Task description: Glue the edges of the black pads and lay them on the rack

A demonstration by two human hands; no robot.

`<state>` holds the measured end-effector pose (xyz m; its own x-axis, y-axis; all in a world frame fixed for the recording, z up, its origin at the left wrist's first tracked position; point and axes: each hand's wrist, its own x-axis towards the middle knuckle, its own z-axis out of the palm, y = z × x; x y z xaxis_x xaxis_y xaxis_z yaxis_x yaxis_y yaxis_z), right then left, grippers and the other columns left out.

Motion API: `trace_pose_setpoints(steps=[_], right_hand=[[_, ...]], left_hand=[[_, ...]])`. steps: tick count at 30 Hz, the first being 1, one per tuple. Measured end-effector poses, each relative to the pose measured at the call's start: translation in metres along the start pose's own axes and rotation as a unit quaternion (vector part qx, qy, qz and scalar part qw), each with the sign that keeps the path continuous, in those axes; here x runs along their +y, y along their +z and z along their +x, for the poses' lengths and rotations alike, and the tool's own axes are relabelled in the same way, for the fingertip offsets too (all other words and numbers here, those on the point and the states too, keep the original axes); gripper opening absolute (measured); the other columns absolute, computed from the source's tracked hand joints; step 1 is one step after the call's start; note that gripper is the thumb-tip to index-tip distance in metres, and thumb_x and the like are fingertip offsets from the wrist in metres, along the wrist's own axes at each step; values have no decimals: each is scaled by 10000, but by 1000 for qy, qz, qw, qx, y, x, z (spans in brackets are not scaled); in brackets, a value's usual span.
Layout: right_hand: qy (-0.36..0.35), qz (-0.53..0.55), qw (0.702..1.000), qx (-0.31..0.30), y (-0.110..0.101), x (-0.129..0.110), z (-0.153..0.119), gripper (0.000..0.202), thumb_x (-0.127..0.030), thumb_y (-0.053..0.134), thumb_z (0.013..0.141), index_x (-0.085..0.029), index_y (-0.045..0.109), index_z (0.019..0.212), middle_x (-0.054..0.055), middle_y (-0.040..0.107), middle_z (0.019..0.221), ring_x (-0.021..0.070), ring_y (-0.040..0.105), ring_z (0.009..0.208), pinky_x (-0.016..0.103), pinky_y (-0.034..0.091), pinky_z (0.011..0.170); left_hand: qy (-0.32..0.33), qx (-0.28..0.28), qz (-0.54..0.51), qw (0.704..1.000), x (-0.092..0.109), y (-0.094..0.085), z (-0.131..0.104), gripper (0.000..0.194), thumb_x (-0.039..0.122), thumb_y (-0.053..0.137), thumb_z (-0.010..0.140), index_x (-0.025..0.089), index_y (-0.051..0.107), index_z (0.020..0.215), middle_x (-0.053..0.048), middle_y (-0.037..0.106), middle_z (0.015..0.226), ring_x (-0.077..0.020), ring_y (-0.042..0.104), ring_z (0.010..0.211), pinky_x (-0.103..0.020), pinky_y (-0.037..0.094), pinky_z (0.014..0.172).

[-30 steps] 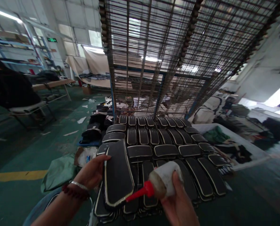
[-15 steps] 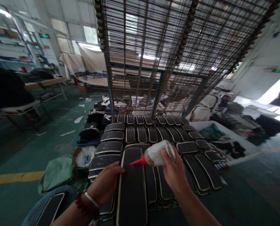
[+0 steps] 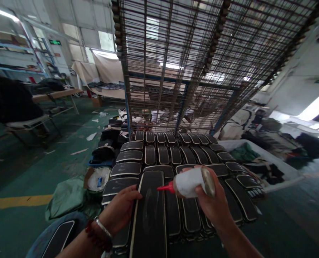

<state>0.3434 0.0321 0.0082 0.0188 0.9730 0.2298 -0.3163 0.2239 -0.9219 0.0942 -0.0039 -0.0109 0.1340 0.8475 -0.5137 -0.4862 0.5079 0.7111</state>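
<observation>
My right hand [image 3: 214, 200] is wrapped round a glue bottle [image 3: 190, 182] with a white label and a red pointed nozzle. The bottle lies nearly level, its tip pointing left over the upper right edge of a long black panel [image 3: 148, 229] with pale piping. Wet, shiny streaks curve over the middle of that panel. On its left edge my left hand [image 3: 121, 204] grips the panel, thumb on top and the other fingers partly hidden beneath. Many similar black panels [image 3: 163, 154] lie in rows behind and to either side.
A tall wire rack [image 3: 172, 71] rises behind the panels. At the right stands a white bin [image 3: 288, 175] with cloth in it. Left are a green bag [image 3: 65, 197], a round stool [image 3: 38, 240] bearing one panel, and a seated person in dark clothes [image 3: 9, 96] by a table.
My right hand has moved the glue bottle right and slightly down. A looping wet streak now shows on the held panel. My left hand stays on its edge.
</observation>
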Motion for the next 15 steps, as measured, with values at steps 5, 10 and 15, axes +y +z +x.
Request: trace_pose_setpoints(steps=[5,10,15], right_hand=[[13,2,998,-65,2,17,-21,547,-451,861,706,-233,632,1152,116,710,1044,331,650,964,399,528,750],[259,217,940,46,-4,34,-28,337,-372,833,766,-193,692,1015,75,736,886,245,687,800,337,559,681],[272,436,828,225,-39,15,-6,264,-336,688,893,-196,637,1111,102,708,1028,234,673,922,171,441,412]], left_hand=[[13,18,-2,1000,4,1,2,226,-12,562,718,121,650,877,-77,772,730,-207,728,628,-299,596,583],[20,20,-8,1000,3,-7,9,198,-3,554,724,134,644,836,-72,764,699,-228,740,674,-306,593,591],[54,85,7,995,2,-25,19,162,17,601,730,148,636,818,-52,746,652,-215,718,581,-296,582,543]])
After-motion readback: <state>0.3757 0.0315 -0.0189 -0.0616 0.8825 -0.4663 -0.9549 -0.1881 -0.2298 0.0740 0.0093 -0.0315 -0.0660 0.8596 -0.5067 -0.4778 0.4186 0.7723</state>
